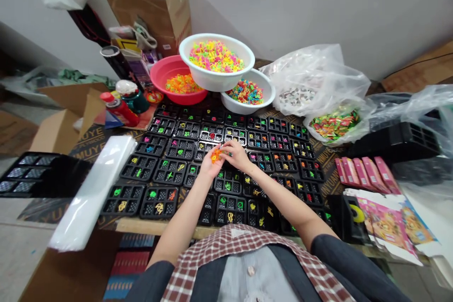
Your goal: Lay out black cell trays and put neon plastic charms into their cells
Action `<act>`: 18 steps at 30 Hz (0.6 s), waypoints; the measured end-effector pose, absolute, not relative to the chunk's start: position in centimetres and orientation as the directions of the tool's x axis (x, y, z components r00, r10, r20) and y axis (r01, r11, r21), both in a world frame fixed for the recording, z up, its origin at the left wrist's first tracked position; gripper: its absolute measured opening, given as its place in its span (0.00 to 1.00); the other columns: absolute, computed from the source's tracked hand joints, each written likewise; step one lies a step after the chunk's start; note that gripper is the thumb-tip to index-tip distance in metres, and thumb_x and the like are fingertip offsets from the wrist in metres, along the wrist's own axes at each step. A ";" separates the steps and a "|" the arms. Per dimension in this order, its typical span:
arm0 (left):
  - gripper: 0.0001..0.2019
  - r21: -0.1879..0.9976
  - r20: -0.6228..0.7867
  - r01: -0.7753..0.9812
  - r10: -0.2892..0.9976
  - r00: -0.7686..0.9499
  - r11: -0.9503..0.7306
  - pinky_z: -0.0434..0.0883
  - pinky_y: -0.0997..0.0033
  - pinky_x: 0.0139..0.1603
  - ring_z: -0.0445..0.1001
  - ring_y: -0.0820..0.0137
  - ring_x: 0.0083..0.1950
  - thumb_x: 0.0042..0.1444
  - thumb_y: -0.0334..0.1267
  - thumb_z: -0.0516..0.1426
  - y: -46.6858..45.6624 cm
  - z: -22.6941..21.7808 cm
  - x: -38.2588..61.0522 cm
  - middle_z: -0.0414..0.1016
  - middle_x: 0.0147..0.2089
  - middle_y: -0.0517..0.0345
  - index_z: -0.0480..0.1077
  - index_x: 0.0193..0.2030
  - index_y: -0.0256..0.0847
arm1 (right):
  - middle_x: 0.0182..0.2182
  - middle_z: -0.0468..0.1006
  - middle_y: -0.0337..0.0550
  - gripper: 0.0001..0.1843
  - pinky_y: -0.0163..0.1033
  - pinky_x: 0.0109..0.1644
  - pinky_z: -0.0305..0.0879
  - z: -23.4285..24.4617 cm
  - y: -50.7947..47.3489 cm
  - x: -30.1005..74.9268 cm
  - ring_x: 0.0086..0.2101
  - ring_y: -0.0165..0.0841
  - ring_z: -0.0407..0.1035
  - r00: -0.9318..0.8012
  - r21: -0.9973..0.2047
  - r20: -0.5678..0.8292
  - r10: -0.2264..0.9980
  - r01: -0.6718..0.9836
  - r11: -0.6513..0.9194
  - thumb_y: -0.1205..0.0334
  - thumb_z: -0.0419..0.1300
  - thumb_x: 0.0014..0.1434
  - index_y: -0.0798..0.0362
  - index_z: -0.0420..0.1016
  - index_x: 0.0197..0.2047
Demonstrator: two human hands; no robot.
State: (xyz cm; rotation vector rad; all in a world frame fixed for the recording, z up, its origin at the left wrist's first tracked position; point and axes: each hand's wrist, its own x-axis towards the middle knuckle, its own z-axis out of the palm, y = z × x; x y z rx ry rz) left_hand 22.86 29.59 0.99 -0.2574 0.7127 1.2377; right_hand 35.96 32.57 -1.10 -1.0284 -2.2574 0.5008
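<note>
Cupped palm up over the trays, my left hand (211, 163) holds a small heap of orange plastic pieces (215, 155). The fingers of my right hand (235, 155) are pinched together at that heap; whether a piece is between them is too small to make out. Beneath both hands spread rows of black compartment trays (165, 194), with small green, yellow, pink and orange pieces in some compartments. Similar orange pieces fill the bottom of a red basin (166, 71) behind the trays.
A white basin (187, 56) of mixed pieces rests across the red basin and another white basin (271, 96). Plastic bags (318, 68) and a bag of wrapped packets (334, 125) stand right. Clear sleeves (94, 188), a red spray can (123, 111) and stacked trays (46, 174) lie left; pink boxes (366, 174) right.
</note>
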 end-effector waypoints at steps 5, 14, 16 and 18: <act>0.11 0.232 -0.632 -0.910 0.765 0.128 0.344 0.75 0.77 0.35 0.76 0.74 0.31 0.62 0.26 0.50 29.5 0.7 22.7 0.77 0.31 0.53 0.74 0.38 0.32 | 0.33 0.76 0.45 0.07 0.44 0.45 0.68 -0.8 32.6 35.9 0.38 0.36 0.69 -0.402 -0.695 0.384 0.831 0.467 0.547 0.60 0.60 0.61 0.52 0.78 0.35; 0.06 0.290 -0.627 -0.913 0.778 0.046 0.288 0.75 0.81 0.31 0.76 0.76 0.28 0.61 0.28 0.55 29.9 0.3 21.3 0.77 0.30 0.56 0.73 0.40 0.33 | 0.32 0.78 0.44 0.11 0.40 0.39 0.71 -0.9 33.2 34.0 0.33 0.33 0.72 -0.292 -0.770 0.369 0.882 0.436 0.466 0.58 0.57 0.63 0.52 0.78 0.35; 0.06 0.309 -0.633 -0.915 0.774 0.006 0.259 0.74 0.83 0.30 0.76 0.78 0.27 0.61 0.27 0.55 30.0 0.4 21.0 0.77 0.29 0.57 0.73 0.37 0.34 | 0.36 0.78 0.46 0.11 0.42 0.43 0.72 -1.2 33.4 33.4 0.38 0.35 0.72 -0.380 -0.673 0.434 0.817 0.467 0.574 0.61 0.54 0.65 0.51 0.78 0.39; 0.08 0.311 -0.654 -0.918 0.756 -0.019 0.246 0.73 0.84 0.28 0.74 0.78 0.25 0.62 0.27 0.54 30.1 0.6 20.6 0.76 0.26 0.58 0.72 0.34 0.34 | 0.41 0.78 0.49 0.13 0.44 0.47 0.72 -1.5 33.3 33.0 0.42 0.36 0.72 -0.509 -0.550 0.474 0.718 0.466 0.693 0.64 0.51 0.66 0.50 0.78 0.42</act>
